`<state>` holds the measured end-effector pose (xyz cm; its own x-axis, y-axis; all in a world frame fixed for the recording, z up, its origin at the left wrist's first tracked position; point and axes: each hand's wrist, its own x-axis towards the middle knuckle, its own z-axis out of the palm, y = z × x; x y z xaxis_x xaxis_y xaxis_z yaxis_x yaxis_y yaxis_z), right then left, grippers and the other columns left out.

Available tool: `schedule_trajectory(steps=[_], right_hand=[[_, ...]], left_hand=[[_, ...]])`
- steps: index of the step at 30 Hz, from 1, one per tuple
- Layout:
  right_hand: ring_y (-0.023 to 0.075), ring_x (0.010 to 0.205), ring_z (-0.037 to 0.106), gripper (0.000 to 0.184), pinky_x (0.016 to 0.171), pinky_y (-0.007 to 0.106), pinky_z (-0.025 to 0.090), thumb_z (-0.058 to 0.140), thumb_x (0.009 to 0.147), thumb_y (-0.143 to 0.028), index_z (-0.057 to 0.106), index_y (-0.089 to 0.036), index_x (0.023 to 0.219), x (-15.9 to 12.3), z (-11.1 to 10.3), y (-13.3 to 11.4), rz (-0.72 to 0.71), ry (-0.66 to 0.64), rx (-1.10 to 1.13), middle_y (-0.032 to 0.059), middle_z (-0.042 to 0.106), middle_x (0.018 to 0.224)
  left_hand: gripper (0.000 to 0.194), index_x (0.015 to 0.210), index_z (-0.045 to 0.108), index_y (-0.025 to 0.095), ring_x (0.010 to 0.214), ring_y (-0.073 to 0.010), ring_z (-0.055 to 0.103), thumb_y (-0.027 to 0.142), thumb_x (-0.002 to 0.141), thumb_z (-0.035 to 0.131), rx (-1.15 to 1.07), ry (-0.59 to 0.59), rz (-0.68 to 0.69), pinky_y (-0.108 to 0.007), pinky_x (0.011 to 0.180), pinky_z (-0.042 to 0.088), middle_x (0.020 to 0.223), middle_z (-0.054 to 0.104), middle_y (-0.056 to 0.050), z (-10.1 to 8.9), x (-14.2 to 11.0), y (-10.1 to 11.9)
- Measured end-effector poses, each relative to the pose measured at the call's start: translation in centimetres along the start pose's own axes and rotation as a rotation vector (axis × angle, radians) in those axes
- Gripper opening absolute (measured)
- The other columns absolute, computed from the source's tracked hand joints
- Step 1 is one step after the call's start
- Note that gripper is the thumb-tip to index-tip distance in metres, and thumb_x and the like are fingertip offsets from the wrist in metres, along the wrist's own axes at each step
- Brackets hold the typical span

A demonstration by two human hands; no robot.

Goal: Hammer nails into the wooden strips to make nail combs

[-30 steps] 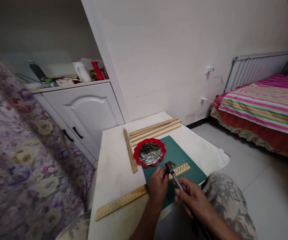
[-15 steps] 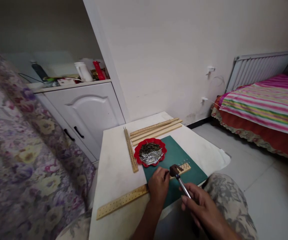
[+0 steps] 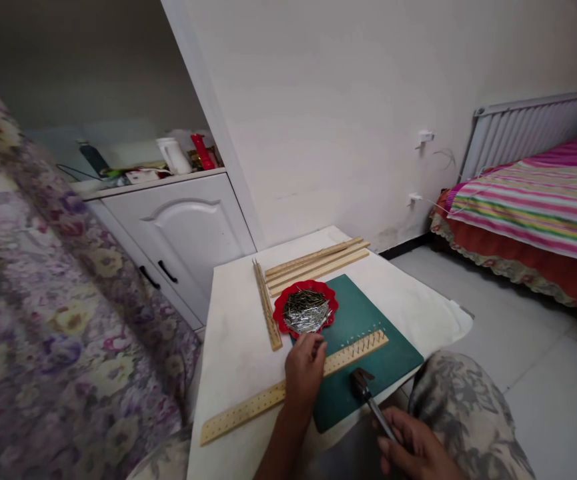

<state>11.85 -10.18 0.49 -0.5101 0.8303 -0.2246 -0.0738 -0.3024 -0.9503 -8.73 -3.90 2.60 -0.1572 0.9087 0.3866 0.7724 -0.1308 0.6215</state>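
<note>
My right hand (image 3: 411,440) is wrapped round the handle of a claw hammer (image 3: 379,419), whose dark head hangs over the green mat, just this side of the wooden strip. The long strip (image 3: 243,418) has rows of small holes and lies slantwise across the table and mat. Several nails (image 3: 365,343) stand upright in its right end. My left hand (image 3: 304,370) is over the strip, its fingers curled together close to the front rim of a red scalloped dish (image 3: 279,309). Anything pinched in those fingers is too small to make out. Dark and silvery nails (image 3: 305,310) fill the dish.
The green mat (image 3: 393,357) lies on a white table (image 3: 238,333). Behind the dish lie several wooden strips (image 3: 318,263), and narrow strips (image 3: 267,307) lie at its left. My knee (image 3: 461,393) is at the table's right; a floral curtain (image 3: 68,320) hangs at left.
The hammer has drawn back from the strip towards me, along with my right hand. My left hand has moved off the nail row, leftward to the dish. The view has shifted slightly.
</note>
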Motion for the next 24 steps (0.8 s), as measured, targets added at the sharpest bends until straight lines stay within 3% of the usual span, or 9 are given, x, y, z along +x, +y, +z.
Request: schedule_trajectory(steps=[3, 6, 9, 12, 18, 24], right_hand=[[0.0029, 0.034, 0.028, 0.038, 0.032, 0.016, 0.017, 0.063, 0.067, -0.056, 0.057, -0.019, 0.075, 0.1, -0.2, 0.2, -0.005, -0.021, 0.004, -0.0052, 0.053, 0.057], [0.0038, 0.036, 0.030, 0.038, 0.033, 0.016, 0.018, 0.063, 0.067, -0.055, 0.057, -0.019, 0.076, 0.2, -0.2, 0.1, 0.003, -0.031, 0.007, -0.0052, 0.053, 0.056], [0.0039, 0.037, 0.030, 0.038, 0.035, 0.016, 0.019, 0.063, 0.066, -0.055, 0.058, -0.018, 0.075, 0.3, -0.1, -0.2, 0.007, -0.036, 0.008, -0.0060, 0.051, 0.054], [0.0036, 0.038, 0.029, 0.040, 0.037, 0.016, 0.020, 0.064, 0.064, -0.057, 0.057, -0.018, 0.073, 0.4, 0.0, -0.4, -0.008, -0.038, 0.013, -0.0066, 0.050, 0.054], [0.0034, 0.038, 0.028, 0.040, 0.038, 0.016, 0.020, 0.063, 0.064, -0.056, 0.055, -0.018, 0.072, 0.2, -0.2, -0.5, 0.006, -0.040, 0.020, -0.0072, 0.049, 0.052], [0.0040, 0.039, 0.031, 0.038, 0.038, 0.015, 0.021, 0.066, 0.063, -0.053, 0.057, -0.018, 0.074, 0.1, -0.1, -0.5, 0.005, -0.036, 0.066, -0.0063, 0.052, 0.053]], left_hand=[[0.018, 0.082, 0.063, 0.020, 0.076, -0.0142, 0.057, 0.021, 0.084, 0.045, 0.153, -0.002, -0.005, -0.023, 0.068, 0.040, 0.083, 0.063, -0.002, -2.1, 2.0, -0.5], [0.017, 0.080, 0.065, 0.020, 0.082, -0.0161, 0.058, 0.020, 0.081, 0.047, 0.357, -0.147, -0.053, -0.024, 0.070, 0.039, 0.087, 0.065, -0.003, -3.0, 4.4, -1.1], [0.015, 0.078, 0.067, 0.020, 0.084, -0.0191, 0.061, 0.022, 0.077, 0.053, 0.495, -0.294, -0.149, -0.025, 0.069, 0.040, 0.087, 0.067, -0.005, -2.5, 6.4, -1.8], [0.012, 0.073, 0.069, 0.018, 0.080, -0.0227, 0.062, 0.021, 0.070, 0.059, 0.539, -0.345, -0.203, -0.027, 0.065, 0.040, 0.079, 0.069, -0.007, -1.5, 7.7, -2.4], [0.014, 0.071, 0.069, 0.017, 0.079, -0.0220, 0.062, 0.016, 0.066, 0.055, 0.577, -0.402, -0.190, -0.027, 0.064, 0.040, 0.079, 0.070, -0.007, -1.0, 8.6, -2.8], [0.012, 0.074, 0.066, 0.019, 0.081, -0.0197, 0.061, 0.021, 0.071, 0.054, 0.565, -0.377, -0.118, -0.025, 0.064, 0.038, 0.083, 0.069, -0.004, -1.3, 8.0, -2.6]])
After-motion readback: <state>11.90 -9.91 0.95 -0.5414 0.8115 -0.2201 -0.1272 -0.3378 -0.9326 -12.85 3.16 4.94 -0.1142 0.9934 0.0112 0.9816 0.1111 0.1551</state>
